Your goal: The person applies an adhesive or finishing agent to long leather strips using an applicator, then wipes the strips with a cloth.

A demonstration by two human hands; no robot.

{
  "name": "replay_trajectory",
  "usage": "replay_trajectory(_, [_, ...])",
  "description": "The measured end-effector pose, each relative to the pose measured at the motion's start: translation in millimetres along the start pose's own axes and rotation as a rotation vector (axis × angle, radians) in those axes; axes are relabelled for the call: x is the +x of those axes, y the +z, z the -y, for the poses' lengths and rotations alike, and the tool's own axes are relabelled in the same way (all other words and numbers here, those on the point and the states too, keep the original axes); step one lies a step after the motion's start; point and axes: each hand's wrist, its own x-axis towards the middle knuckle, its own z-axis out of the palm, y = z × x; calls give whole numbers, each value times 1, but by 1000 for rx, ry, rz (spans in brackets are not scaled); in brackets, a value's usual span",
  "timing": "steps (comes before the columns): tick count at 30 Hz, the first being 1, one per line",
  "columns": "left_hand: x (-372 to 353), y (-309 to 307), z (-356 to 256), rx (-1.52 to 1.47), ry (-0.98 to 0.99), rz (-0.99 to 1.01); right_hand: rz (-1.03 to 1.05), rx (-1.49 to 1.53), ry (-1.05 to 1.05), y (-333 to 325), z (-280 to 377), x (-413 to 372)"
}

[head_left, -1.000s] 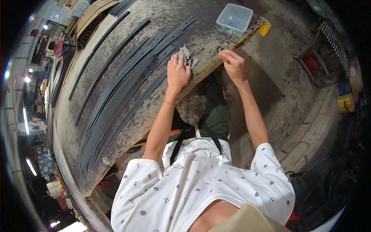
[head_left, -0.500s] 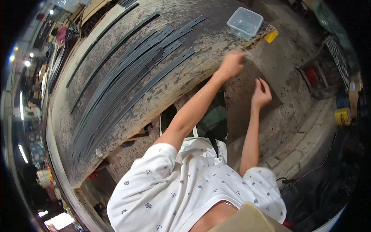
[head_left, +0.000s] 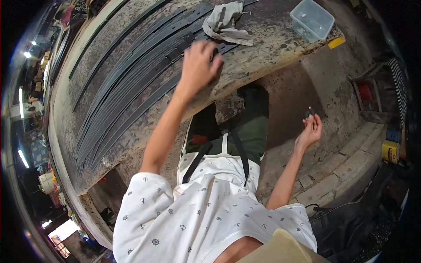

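My left hand [head_left: 198,65] is over the near side of a bundle of long dark grey flat strips [head_left: 131,83], fingers spread and thumb apart. A dark patch shows between thumb and fingers. Just beyond that hand, a crumpled grey-white cloth [head_left: 224,24] lies across the strips' ends. Off the bench to the right, my right hand [head_left: 310,131] is closed, its fingertips pinching a small dark object [head_left: 310,112] with a pinkish-red tip. What kind of object it is cannot be made out.
The strips lie on a worn, stained bench [head_left: 258,57]. A clear plastic tub [head_left: 312,22] with small pieces inside stands at its right end, beside a yellow piece [head_left: 337,42]. A stool-like frame [head_left: 368,94] and a yellow box [head_left: 390,151] stand at the right.
My left hand has moved left from near the tub to the strips. The cloth now lies on them. My right hand has moved lower and right, with the small dark object now visible.
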Motion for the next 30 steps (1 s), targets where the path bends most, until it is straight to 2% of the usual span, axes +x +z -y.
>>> replay_trajectory(5, [-57, -27, 0, -140, -79, 62, 168, 67, -60, 90, 64, -16])
replay_trajectory(7, [-82, -55, 7, -124, -101, 89, 426, 344, -72, 122, 76, -26])
replay_trajectory(9, [-103, -78, 15, -51, -149, 147, 509, 312, -63, 157, 84, -39])
replay_trajectory(10, [-107, -83, 14, -47, -176, 167, 597, 279, -71, 171, 85, -46])
replay_trajectory(12, [-97, -92, 3, -46, -272, 183, 648, 295, -57, 200, 81, -53])
replay_trajectory(15, [-77, -61, 4, -167, -339, 97, 712, 314, -107, 234, 77, -56])
replay_trajectory(18, [-53, -47, 3, -285, -377, 109, 739, 281, -184, 249, 74, -58])
replay_trajectory(20, [-44, -41, 5, -251, -348, 192, 748, 193, -236, 250, 70, -57])
replay_trajectory(24, [-39, -36, 5, -303, -259, 207, 752, 118, -239, 249, 71, -58])
replay_trajectory(26, [-40, -35, -2, -188, -235, 112, 776, 90, -244, 249, 69, -56])
replay_trajectory(30, [-49, -25, -13, -157, -255, 11, 824, 33, -212, 253, 75, -60])
